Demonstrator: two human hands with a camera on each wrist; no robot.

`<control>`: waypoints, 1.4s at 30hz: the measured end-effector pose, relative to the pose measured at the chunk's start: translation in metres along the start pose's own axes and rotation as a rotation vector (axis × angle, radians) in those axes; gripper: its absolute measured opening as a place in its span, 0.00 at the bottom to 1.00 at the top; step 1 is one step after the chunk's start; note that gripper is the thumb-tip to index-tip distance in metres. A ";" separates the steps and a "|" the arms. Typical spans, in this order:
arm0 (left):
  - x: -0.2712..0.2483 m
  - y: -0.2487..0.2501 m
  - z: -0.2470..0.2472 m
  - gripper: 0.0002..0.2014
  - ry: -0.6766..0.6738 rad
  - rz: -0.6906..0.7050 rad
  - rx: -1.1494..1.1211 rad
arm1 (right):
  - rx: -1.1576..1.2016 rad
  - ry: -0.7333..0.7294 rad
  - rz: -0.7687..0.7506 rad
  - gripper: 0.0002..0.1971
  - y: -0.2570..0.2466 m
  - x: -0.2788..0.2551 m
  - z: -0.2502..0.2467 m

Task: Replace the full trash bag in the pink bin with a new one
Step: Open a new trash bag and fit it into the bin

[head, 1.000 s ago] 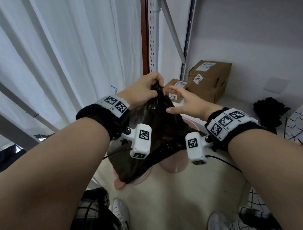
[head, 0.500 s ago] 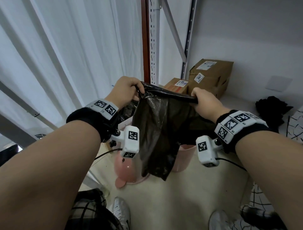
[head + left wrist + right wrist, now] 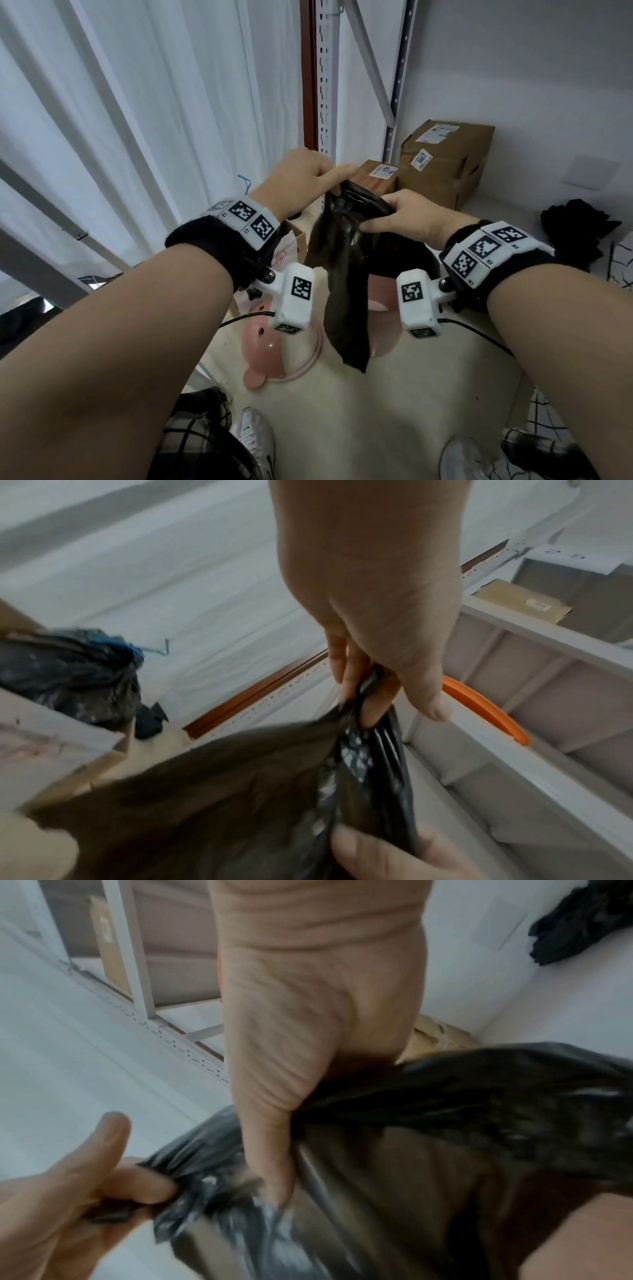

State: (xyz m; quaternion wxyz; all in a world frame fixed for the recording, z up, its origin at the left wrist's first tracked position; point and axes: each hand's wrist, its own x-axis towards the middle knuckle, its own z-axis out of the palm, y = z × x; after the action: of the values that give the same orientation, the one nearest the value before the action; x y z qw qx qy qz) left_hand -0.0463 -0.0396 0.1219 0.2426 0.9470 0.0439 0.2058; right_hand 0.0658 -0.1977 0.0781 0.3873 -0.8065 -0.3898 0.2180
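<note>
- Change since half a second ago: my two hands, then apart with the bag's mouth stretched wide between them, have come together; the mouth is now bunched and the bag hangs narrow.
- Item, thin black plastic trash bag (image 3: 346,287): empty and limp, held in the air above the bin, its bottom corner dangling below my wrists in front of the bin.
- Item, round pink plastic bin (image 3: 383,294): on the pale floor straight below the bag, mostly hidden behind it; its pink lid (image 3: 270,353) stands swung open toward me.
- Left hand (image 3: 305,178): fingers curled, fingertips pinching a gathered fold of the rim (image 3: 363,702), thumb out straight beside it.
- Right hand (image 3: 407,219): thumb and fingers pinching the neighbouring stretch of rim (image 3: 274,1177); the fingers behind the film are hidden.
- Item, tied dark bag (image 3: 78,674): sits in a cardboard box to my left; I judge this the full one, already out.
- Step in hand, as I judge it: opening the new liner.
- Method: rub the two layers apart between thumb and finger, keep one layer in each hand, then draw my hands apart.
- Method: lower the bottom into the bin before folding the rim over the edge.
- Caution: the film is thin; pull evenly, not sharply.
</note>
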 end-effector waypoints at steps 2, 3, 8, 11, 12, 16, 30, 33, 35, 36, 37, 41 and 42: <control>0.000 -0.007 -0.002 0.29 0.056 -0.020 0.139 | -0.104 0.082 -0.051 0.06 0.002 0.001 0.000; 0.001 -0.010 -0.001 0.29 0.077 -0.051 0.184 | -0.212 0.127 -0.094 0.04 0.002 0.001 0.000; 0.002 -0.007 0.003 0.24 0.151 -0.011 0.151 | -0.687 0.183 -0.214 0.06 -0.006 0.001 0.004; 0.002 -0.002 0.011 0.32 -0.334 0.037 0.318 | -0.756 0.196 -0.308 0.06 -0.014 0.005 0.013; 0.001 -0.002 0.014 0.25 -0.430 -0.003 0.337 | -0.709 0.194 -0.321 0.08 -0.017 0.005 0.014; -0.004 -0.011 0.017 0.06 -0.279 -0.057 0.306 | -0.728 0.157 -0.252 0.14 -0.020 0.005 0.008; -0.012 -0.042 0.023 0.28 -0.258 -0.244 0.749 | -0.672 0.150 0.058 0.07 0.024 0.010 -0.004; -0.008 -0.040 0.022 0.21 -0.216 -0.184 0.641 | -0.593 0.023 0.158 0.33 0.022 0.011 0.002; -0.006 -0.034 0.026 0.20 -0.249 -0.102 0.561 | -0.604 -0.025 0.174 0.49 0.017 0.010 0.005; -0.004 -0.031 0.028 0.19 -0.255 -0.040 0.537 | -0.615 -0.020 0.144 0.51 0.012 0.010 0.007; -0.003 -0.027 0.029 0.19 -0.258 0.028 0.511 | -0.625 -0.011 0.089 0.51 0.010 0.012 0.010; -0.001 -0.015 0.033 0.10 -0.271 0.142 0.349 | -0.445 -0.039 -0.123 0.30 0.000 0.013 0.017; -0.001 -0.014 0.033 0.11 -0.264 0.132 0.342 | -0.408 -0.046 -0.127 0.21 0.000 0.012 0.018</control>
State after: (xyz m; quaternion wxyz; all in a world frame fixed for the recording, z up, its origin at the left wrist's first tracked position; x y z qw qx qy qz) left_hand -0.0338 -0.0418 0.0886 0.0680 0.9939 -0.0162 0.0851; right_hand 0.0614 -0.1799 0.0664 0.2197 -0.8368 -0.4849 0.1281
